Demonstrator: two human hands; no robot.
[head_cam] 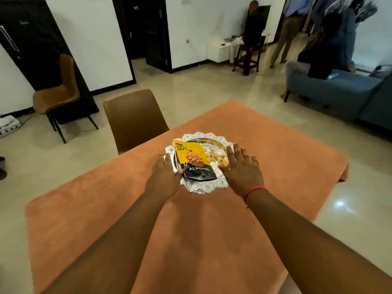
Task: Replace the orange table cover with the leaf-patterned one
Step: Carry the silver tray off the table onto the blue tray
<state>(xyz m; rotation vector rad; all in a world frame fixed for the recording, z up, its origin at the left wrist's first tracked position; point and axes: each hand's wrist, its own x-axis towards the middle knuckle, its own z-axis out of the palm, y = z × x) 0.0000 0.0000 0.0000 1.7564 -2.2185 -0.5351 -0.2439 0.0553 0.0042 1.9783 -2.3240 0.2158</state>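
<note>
The head camera looks down at a table with an orange table cover [212, 230] spread flat over the whole top. In the middle of the cover sits a shiny silver tray [203, 187] with a wavy edge. A yellow and black almond packet [194, 161] lies on the tray, and a clear bag of nuts [218, 158] lies next to it.

The left hand [164, 174] is at the left edge of the tray. Its fingers curl around the rim and its thumb is on top, so it is holding the tray. The right hand [241, 168] is at the right edge. Its fingers are straight and spread, lying on the rim and on the clear bag. A red thread [253, 190] is tied on the right wrist.

A brown chair [133, 119] stands right beside the far left side of the table. A blue sofa [339, 90] is far off to the right.
</note>
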